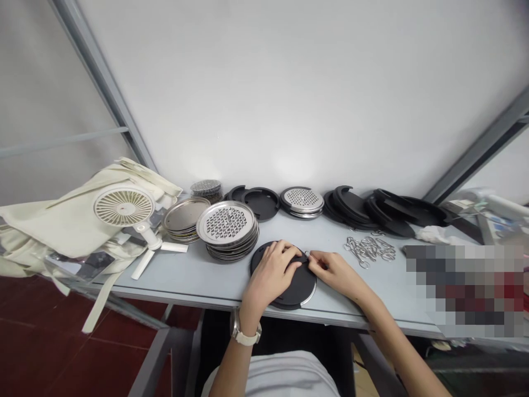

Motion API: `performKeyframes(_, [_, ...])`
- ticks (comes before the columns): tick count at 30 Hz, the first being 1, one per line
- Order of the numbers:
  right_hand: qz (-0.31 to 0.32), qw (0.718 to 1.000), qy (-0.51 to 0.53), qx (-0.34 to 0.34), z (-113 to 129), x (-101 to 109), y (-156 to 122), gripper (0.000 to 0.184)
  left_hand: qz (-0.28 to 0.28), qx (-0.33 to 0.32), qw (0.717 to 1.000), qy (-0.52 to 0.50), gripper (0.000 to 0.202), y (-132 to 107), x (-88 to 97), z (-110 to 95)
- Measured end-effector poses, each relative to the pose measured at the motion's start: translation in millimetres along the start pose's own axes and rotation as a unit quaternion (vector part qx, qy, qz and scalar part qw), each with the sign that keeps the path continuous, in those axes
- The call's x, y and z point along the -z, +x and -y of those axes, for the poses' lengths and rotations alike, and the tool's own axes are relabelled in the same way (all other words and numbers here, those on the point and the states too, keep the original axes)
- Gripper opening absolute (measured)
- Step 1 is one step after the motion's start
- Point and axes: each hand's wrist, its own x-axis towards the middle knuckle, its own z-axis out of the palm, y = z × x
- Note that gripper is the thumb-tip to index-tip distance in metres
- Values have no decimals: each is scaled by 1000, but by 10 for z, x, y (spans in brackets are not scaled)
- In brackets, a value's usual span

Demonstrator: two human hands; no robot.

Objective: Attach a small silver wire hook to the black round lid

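A black round plate (295, 289) lies near the front edge of the table, with a strip of silver rim showing at its lower right. Pressed over its upper left part is my left hand (275, 264), fingers curled and thumb bent towards the right. My right hand (330, 268) is closed in a pinch at the plate's right edge. A bit of a small metal wire ring (307, 253) shows at those fingertips. More wire rings (370, 249) lie in a loose pile to the right of that hand.
Stacked metal grater discs (227, 223) and flat metal discs (185, 215) stand at left. Behind are a black holder with a perforated disc (302, 198) and several black round holders (351, 207). A small fan (124, 207) and a cream bag (78, 220) occupy the left end.
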Motion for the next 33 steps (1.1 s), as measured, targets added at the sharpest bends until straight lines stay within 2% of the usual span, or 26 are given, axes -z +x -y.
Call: performKeyframes(33, [-19, 1000, 21, 12, 11, 9, -32, 32, -15, 8, 1000, -25, 16, -10, 3, 10])
